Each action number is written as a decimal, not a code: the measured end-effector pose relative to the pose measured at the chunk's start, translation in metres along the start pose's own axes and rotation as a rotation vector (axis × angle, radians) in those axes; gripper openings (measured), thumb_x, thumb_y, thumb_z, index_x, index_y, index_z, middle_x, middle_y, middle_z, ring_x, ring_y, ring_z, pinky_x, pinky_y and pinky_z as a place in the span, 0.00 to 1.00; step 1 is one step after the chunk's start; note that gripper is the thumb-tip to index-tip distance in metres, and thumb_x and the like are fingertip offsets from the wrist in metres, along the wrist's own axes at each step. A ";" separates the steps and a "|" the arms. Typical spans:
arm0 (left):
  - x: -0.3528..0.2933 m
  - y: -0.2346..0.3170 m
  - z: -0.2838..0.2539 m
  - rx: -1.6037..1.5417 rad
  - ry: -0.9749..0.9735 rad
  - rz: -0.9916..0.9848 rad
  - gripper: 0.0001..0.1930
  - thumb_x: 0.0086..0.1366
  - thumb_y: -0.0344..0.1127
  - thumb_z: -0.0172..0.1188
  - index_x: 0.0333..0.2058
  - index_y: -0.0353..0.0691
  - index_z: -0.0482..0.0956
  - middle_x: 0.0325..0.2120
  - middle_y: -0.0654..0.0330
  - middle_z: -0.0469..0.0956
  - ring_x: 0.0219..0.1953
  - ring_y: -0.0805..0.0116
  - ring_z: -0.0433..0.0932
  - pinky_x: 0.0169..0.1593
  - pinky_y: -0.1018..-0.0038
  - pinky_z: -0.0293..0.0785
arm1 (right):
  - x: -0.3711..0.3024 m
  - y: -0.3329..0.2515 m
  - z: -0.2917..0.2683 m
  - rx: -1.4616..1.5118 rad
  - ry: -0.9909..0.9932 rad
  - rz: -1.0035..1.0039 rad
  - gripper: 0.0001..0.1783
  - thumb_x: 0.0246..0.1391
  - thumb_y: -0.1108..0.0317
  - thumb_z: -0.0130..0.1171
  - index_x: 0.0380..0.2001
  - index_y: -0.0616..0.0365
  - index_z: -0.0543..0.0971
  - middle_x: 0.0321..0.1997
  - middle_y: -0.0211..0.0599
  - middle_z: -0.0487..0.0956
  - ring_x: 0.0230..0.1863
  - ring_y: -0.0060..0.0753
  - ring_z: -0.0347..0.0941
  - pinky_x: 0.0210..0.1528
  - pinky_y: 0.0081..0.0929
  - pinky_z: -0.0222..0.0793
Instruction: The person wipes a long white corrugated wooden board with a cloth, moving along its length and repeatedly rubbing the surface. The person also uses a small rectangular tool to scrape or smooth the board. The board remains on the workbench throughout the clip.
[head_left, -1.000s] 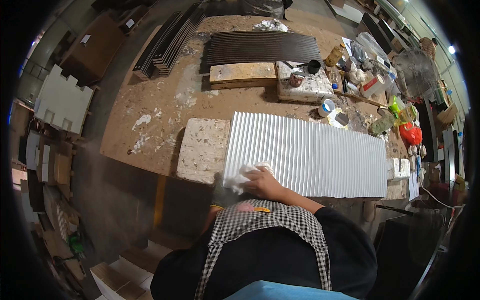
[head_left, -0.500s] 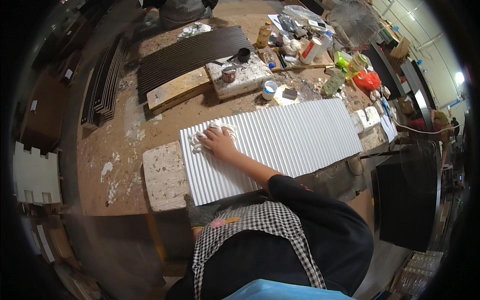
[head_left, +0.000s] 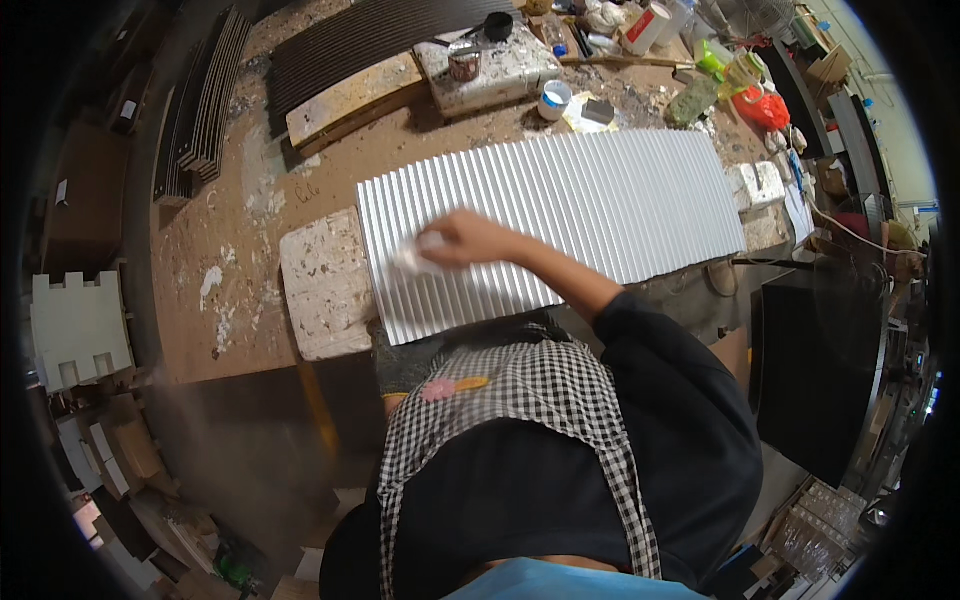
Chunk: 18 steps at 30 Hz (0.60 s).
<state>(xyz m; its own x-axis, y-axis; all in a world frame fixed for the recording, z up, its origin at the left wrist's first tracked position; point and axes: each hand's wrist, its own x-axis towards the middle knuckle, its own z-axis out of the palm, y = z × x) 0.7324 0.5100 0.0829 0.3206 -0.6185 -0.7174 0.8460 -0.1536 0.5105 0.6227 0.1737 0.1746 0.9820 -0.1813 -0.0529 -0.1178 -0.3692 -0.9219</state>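
Observation:
A silver-white ribbed panel (head_left: 570, 210) lies before me, its left end by one paint-spattered pale block and its right end by another. Over the left part of the panel, my right hand (head_left: 470, 238) is closed on a bunched white cloth (head_left: 412, 258), both slightly smeared by motion. My left hand (head_left: 397, 368), in a dark glove, is low at the panel's near left corner. Its fingers are hidden by shadow and the panel edge.
The left block (head_left: 325, 290) stands on the stained brown table. Beyond the panel are a white jar (head_left: 554, 101), a dark sanding block (head_left: 598, 111), a tin (head_left: 464, 66) on a spattered slab and a dark ribbed panel (head_left: 370, 50). A red plastic bag (head_left: 762, 108) lies at far right.
My right hand has moved nearer to me along the ribs, and the spread cloth is now bunched in its fingers. The whole view has shifted, so the table sits higher.

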 end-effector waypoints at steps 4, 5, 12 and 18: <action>-0.006 0.005 -0.003 0.036 -0.012 0.002 0.35 0.78 0.63 0.48 0.65 0.35 0.74 0.56 0.51 0.81 0.56 0.56 0.80 0.60 0.59 0.79 | 0.045 0.039 -0.008 -0.751 0.345 0.130 0.29 0.71 0.41 0.53 0.68 0.40 0.77 0.72 0.35 0.74 0.71 0.39 0.69 0.74 0.51 0.60; -0.007 0.007 -0.003 0.051 -0.015 -0.002 0.35 0.78 0.63 0.48 0.65 0.35 0.74 0.56 0.51 0.81 0.56 0.56 0.80 0.60 0.59 0.79 | 0.044 0.045 0.004 -0.939 0.340 0.176 0.31 0.71 0.40 0.52 0.71 0.37 0.74 0.76 0.36 0.70 0.77 0.40 0.62 0.79 0.54 0.51; -0.010 0.015 -0.021 0.144 -0.070 -0.013 0.35 0.78 0.62 0.49 0.65 0.34 0.74 0.56 0.51 0.81 0.56 0.56 0.80 0.61 0.58 0.78 | -0.071 0.023 0.088 -0.661 0.203 -0.011 0.33 0.56 0.57 0.72 0.66 0.35 0.78 0.72 0.32 0.74 0.78 0.39 0.61 0.76 0.56 0.53; -0.033 0.055 -0.016 0.499 -0.320 -0.009 0.35 0.78 0.61 0.50 0.65 0.34 0.73 0.56 0.51 0.81 0.57 0.56 0.80 0.61 0.58 0.78 | -0.127 -0.022 0.052 0.063 0.281 0.039 0.25 0.55 0.49 0.74 0.42 0.62 0.90 0.42 0.48 0.88 0.46 0.50 0.84 0.50 0.39 0.78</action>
<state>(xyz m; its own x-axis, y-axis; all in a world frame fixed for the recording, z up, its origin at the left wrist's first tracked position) 0.7751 0.5341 0.1271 0.1042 -0.8054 -0.5836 0.5207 -0.4557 0.7219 0.5081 0.2520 0.1813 0.8964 -0.4431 0.0118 -0.1367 -0.3017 -0.9436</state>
